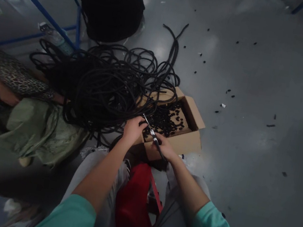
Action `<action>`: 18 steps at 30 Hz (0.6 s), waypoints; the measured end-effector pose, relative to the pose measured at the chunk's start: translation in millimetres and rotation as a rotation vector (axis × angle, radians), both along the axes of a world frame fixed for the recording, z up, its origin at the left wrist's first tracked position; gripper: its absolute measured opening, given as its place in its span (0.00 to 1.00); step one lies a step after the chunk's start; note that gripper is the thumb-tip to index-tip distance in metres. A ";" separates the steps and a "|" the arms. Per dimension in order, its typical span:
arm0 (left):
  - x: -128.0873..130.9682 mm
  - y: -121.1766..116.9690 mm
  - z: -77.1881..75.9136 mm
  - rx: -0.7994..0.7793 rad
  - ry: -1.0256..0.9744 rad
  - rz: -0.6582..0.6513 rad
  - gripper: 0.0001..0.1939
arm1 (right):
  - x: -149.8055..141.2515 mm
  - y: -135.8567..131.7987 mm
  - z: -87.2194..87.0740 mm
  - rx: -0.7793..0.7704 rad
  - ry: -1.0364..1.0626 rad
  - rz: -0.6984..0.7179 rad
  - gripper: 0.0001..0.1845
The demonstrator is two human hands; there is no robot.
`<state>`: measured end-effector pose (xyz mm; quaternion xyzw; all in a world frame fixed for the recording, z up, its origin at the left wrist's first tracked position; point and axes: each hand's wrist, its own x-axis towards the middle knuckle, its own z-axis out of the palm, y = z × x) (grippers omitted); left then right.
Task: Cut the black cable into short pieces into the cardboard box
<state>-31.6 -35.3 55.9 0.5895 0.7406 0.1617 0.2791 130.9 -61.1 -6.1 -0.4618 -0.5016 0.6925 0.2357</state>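
My right hand (166,147) is closed around the black handles of a pair of scissors (153,133), whose metal blades point up and left over a cardboard box (184,144). Just left of the blades, my left hand (133,129) pinches a black cord (144,122) at the box's near left corner. Many short black cut pieces (164,119) lie inside the box, under and beyond the scissors. A large tangle of black cord (101,82) spreads to the left and reaches over the box's far left flap. Fingertips of my left hand are partly hidden.
A big black coil (111,6) stands behind the tangle, beside a blue metal frame (77,25). At left sits another person, whose hand (9,97) is near a green cloth (47,127). Small black scraps (229,91) dot the grey floor. Red fabric (135,200) lies between my legs.
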 end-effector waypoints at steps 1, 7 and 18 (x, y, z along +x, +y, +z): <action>0.4 -0.1 0.5 0.003 -0.001 0.005 0.11 | -0.1 -0.1 -1.6 0.018 -0.006 -0.004 0.28; 5.9 -1.4 -2.6 -0.017 -0.081 -0.033 0.09 | 0.7 0.8 -2.9 0.033 0.008 -0.039 0.28; 2.3 1.8 1.5 -0.054 -0.024 -0.096 0.12 | 0.0 3.3 12.0 -0.008 -0.009 -0.065 0.22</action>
